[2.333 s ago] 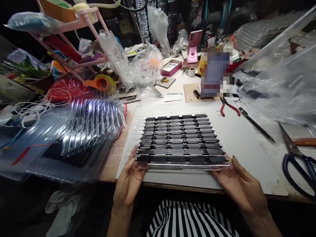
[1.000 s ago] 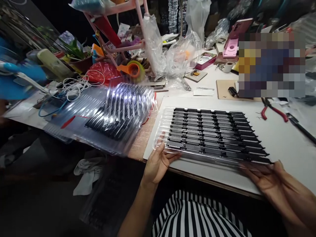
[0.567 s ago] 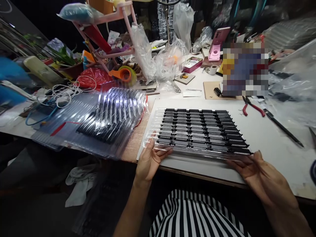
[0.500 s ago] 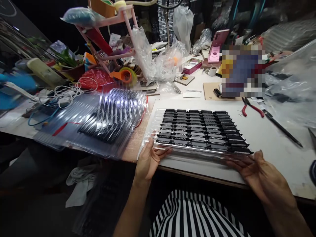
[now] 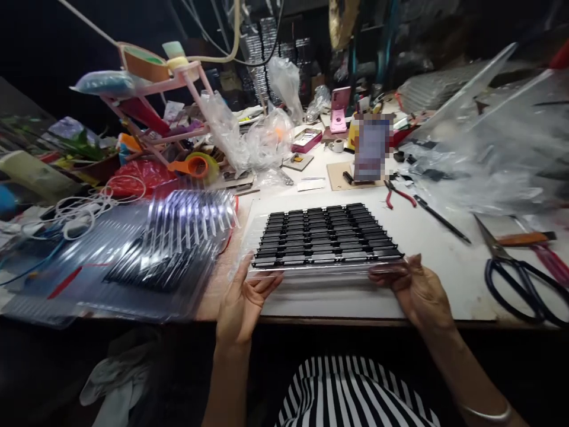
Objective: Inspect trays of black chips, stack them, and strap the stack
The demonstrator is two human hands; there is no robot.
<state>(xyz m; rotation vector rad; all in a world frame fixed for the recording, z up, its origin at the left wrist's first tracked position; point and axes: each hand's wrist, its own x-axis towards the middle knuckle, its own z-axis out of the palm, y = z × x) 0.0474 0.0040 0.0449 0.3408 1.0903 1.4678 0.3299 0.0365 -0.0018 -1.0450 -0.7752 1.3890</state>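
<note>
1. Along the near edge of a clear tray (image 5: 320,271), my left fingers (image 5: 264,286) grip one corner and my right fingers (image 5: 391,281) the other.
2. Rows of black parts (image 5: 326,233) fill most of the tray, its near edge raised above the white board (image 5: 338,303).
3. Leftward lie more plastic trays (image 5: 189,222); rightward, red-handled pliers (image 5: 403,195) and scissors (image 5: 503,255).

A tray (image 5: 311,272) of parts (image 5: 322,244) sat between the left grip (image 5: 242,299) and the right grip (image 5: 422,293), over a board (image 5: 338,301) on the bench (image 5: 217,279). Left of it lay a stack of trays (image 5: 146,290); to its right, pliers (image 5: 403,194), then a pen-like tool (image 5: 444,221), then scissors (image 5: 500,253). Behind the tray lay a pad (image 5: 336,177), and farther back stood a phone (image 5: 341,98).
</note>
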